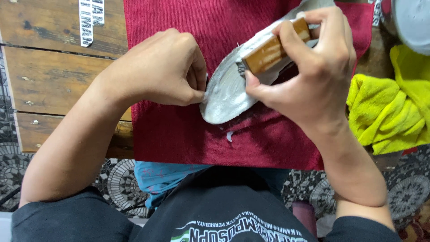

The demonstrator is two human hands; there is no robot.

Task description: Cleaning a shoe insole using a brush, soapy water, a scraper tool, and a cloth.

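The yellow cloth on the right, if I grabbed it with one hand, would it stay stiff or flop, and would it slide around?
The yellow cloth lies bunched in soft folds, so it would probably flop and drape rather than hold a shape. It looks like fluffy towelling, likely light for its bulk. Pushed, it would more likely crumple than slide cleanly or roll.

label strip (91, 20) | top left, on wooden table | white, black print

Bright, even overhead light — soft shadows, sharp focus, slight stretch at the edges
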